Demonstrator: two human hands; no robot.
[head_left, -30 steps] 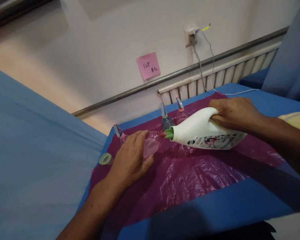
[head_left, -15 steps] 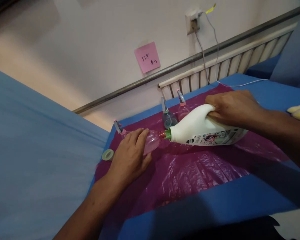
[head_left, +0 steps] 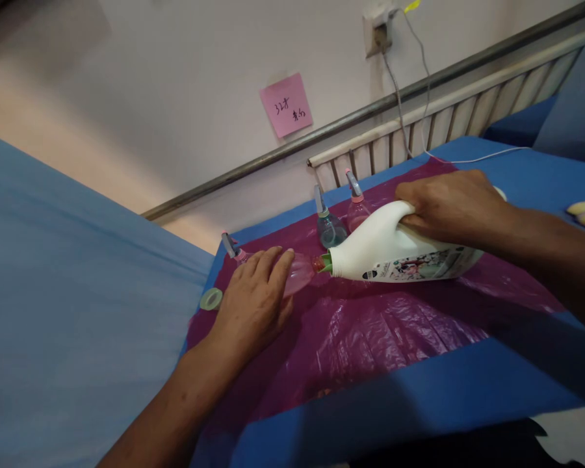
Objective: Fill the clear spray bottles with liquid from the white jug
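My right hand [head_left: 446,205] is closed around the handle of a large white detergent jug [head_left: 385,244], which is tipped to the left. The jug's green spout [head_left: 327,261] meets the red threaded neck of a clear pink spray bottle [head_left: 299,276], held tilted without its sprayer head. Wrapped round that bottle's body is my left hand [head_left: 256,292]; its thumb is partly hidden. Behind the jug stand a blue-green spray bottle [head_left: 330,229] and a pink spray bottle [head_left: 357,211]. I cannot see whether liquid is flowing.
A grey and pink sprayer head [head_left: 233,247] shows beyond my left hand. A pale green cap [head_left: 211,299] lies at the left edge of the purple plastic sheet [head_left: 370,331] on the blue bed [head_left: 526,179]. Cords [head_left: 422,97] hang from a wall socket. A blue curtain [head_left: 78,292] borders the left.
The jug and pink bottle stay joined mouth to neck in nearly the same place. My left fingers have shifted slightly on the bottle, and the view has tilted a little.
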